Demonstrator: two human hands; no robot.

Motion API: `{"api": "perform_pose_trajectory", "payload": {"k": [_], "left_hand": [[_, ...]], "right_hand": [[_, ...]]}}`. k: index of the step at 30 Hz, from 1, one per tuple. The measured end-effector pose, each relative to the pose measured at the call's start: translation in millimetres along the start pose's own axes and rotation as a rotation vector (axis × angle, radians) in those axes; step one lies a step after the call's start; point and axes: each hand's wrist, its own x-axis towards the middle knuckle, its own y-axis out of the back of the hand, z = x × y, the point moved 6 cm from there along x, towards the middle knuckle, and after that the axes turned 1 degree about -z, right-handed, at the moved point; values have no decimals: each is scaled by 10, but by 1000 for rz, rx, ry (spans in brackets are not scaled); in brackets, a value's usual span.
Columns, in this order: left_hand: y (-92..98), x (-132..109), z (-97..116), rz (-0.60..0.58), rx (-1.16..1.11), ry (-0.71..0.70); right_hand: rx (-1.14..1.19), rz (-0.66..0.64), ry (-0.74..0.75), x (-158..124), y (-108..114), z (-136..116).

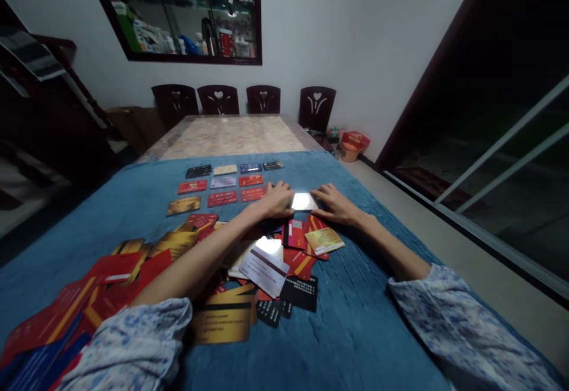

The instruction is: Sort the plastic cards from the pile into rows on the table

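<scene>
Between my two hands lies a shiny card (304, 201), its face washed out by glare. My left hand (278, 199) grips its left edge, and my right hand (331, 202) has its fingers at the right edge. To the left, several cards lie in rows on the blue cloth, among them a red card (192, 186), a gold card (184, 205) and a black card (198, 170). Nearer me is a loose heap with a silver card (264, 271), a gold card (222, 320) and a black card (300, 292). My left forearm passes over part of the heap.
The blue cloth (355, 320) covers the near part of the table, with a marbled top (235, 133) beyond it. Dark chairs (316, 106) stand at the far end. An orange bucket (349, 151) is on the floor at the right. More cards (48, 326) spread at the near left.
</scene>
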Motion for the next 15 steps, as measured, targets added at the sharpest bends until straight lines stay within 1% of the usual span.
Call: {"api": "perform_pose_trajectory", "payload": {"k": [6, 15], "left_hand": [[32, -7, -12, 15, 27, -6], [98, -45, -77, 17, 31, -10]], "right_hand": [[-20, 9, -32, 13, 43, 15], [-43, 13, -53, 89, 101, -104]]}}
